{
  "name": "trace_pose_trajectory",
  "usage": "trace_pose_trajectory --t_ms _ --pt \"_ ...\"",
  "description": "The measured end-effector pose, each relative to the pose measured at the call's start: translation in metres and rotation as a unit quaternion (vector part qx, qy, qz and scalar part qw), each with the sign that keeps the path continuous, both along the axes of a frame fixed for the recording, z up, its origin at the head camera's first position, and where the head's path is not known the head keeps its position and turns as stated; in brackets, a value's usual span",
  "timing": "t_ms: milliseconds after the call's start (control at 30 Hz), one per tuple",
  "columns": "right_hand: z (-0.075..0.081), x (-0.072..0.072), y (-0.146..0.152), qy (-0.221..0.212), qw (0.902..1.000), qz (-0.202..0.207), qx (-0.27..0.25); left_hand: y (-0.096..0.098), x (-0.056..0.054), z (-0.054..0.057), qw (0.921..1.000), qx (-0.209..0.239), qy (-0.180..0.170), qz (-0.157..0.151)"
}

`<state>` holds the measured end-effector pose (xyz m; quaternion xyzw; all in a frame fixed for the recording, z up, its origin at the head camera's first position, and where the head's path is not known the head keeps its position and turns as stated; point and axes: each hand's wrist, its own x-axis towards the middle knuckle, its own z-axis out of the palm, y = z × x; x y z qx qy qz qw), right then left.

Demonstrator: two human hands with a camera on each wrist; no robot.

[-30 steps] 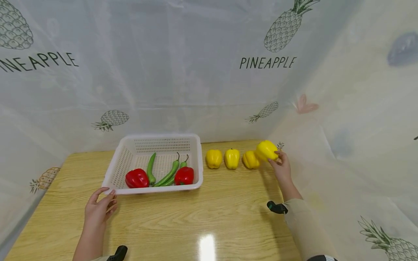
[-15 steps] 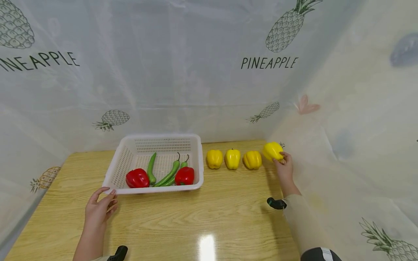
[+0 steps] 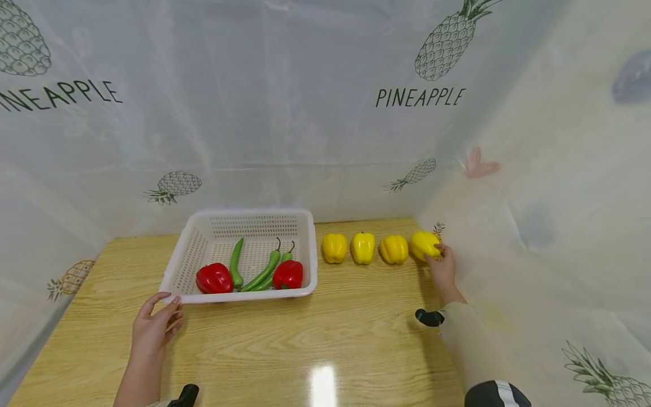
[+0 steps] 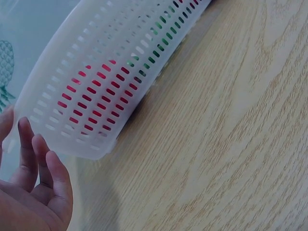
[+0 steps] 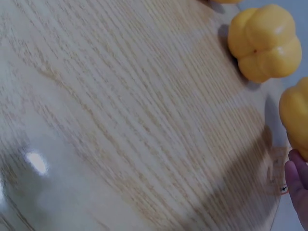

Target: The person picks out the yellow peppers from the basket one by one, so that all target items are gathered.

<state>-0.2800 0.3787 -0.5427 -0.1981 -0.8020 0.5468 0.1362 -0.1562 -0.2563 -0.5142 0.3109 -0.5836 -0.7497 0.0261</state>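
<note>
My left hand (image 3: 151, 328) pinches the near left corner of a white perforated plastic basket (image 3: 244, 298). In the left wrist view, several curled fingers (image 4: 60, 178) show beside the basket's corner. Two red bell peppers (image 3: 214, 278) and several long green chili peppers (image 3: 265, 274) lie inside the basket. At the table's far right, my right hand (image 3: 443, 268) grips a yellow bell pepper (image 3: 424, 245) by its right side. That pepper is partly cut off in the right wrist view, with fingertips (image 5: 294, 173) at its lower edge. Three other yellow bell peppers (image 3: 394, 249) stand in a row left of it.
The wood-grain table (image 3: 285, 345) extends in front of the basket and the row. A pale plastic sheet (image 3: 285, 130) printed with pineapples hangs behind the table, and another stretch of it runs along the right side, close to my right arm.
My right hand has carried the yellow bell pepper rightward, then down to the right end of the row. The left hand and the basket have stayed in place.
</note>
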Motion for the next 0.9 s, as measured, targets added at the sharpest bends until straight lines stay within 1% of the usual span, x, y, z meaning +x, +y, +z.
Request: trace_pose_trajectory --t_ms 167,300,400,567,700,900 --pt "-0.0038 0.0025 0.0023 -0.007 1.0000 0.003 0.001 0.0002 0.0008 0.0001 1.0000 0.007 0.004 0.000" --pt "-0.0035 0.0052 0.0014 -0.013 0.9999 0.005 0.006 -0.0003 0.0014 -0.0011 0.9995 0.019 0.025 -0.002" --pt "-0.0029 0.0067 0.0000 -0.012 0.9999 0.004 0.010 -0.0007 0.0012 -0.0020 0.9991 0.026 0.034 0.000" --pt "-0.0050 0.0068 -0.0005 -0.014 0.9998 0.007 0.014 -0.0009 0.0014 -0.0022 0.9991 0.028 0.032 0.001" --pt "-0.0073 0.0055 -0.0003 -0.022 0.9996 0.014 0.013 -0.0003 0.0017 -0.0013 0.9989 0.030 0.037 -0.002" --pt "-0.0050 0.0036 -0.0012 -0.028 0.9991 0.027 0.016 0.0002 0.0012 -0.0005 0.9992 0.028 0.030 0.004"
